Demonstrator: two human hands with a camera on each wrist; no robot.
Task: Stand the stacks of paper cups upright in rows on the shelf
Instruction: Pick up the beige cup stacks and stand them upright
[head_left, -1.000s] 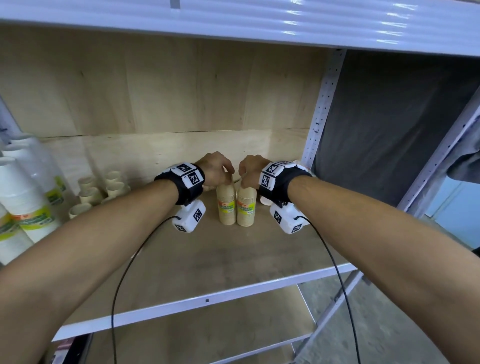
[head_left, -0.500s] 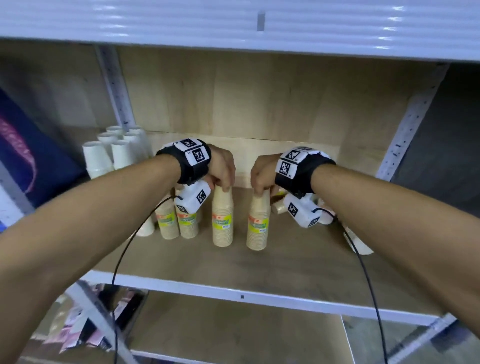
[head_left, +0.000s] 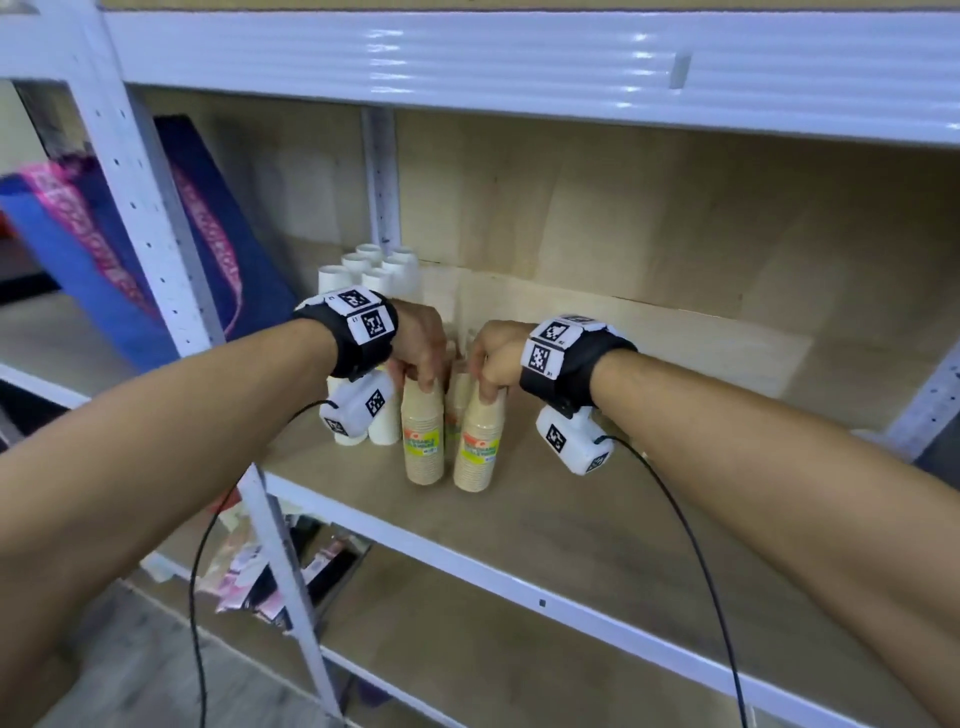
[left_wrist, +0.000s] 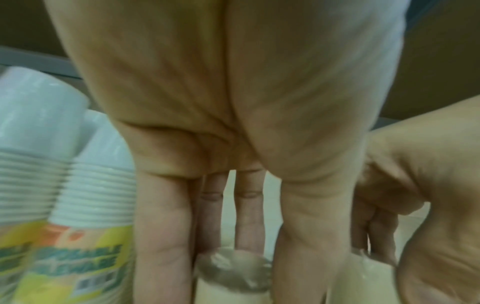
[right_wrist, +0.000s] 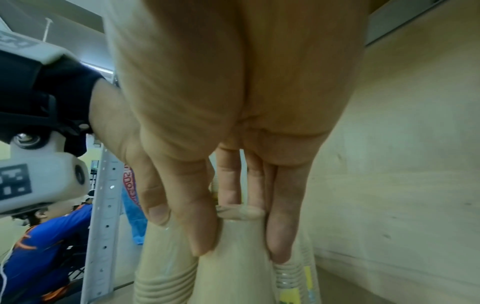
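Observation:
Two tan stacks of paper cups with yellow labels stand upright side by side on the wooden shelf (head_left: 545, 525). My left hand (head_left: 422, 358) grips the top of the left tan stack (head_left: 423, 439); in the left wrist view the fingers (left_wrist: 161, 236) reach down round its top (left_wrist: 231, 267). My right hand (head_left: 493, 364) grips the top of the right tan stack (head_left: 479, 441), with its fingers (right_wrist: 200, 222) pinching the narrow top (right_wrist: 233, 257). More tan stacks (head_left: 457, 395) stand just behind, partly hidden. White cup stacks (head_left: 374, 270) stand in rows at the shelf's left.
A white metal upright (head_left: 150, 218) bounds the shelf on the left, with a blue and pink item (head_left: 88, 249) beyond it. The upper shelf's edge (head_left: 519, 67) hangs overhead. Bare wood lies to the right. A person in blue (right_wrist: 44, 236) shows in the right wrist view.
Both hands carried the two tan stacks leftward along the shelf, from near the right post to beside the white stacks. The two stacks are now closer together.

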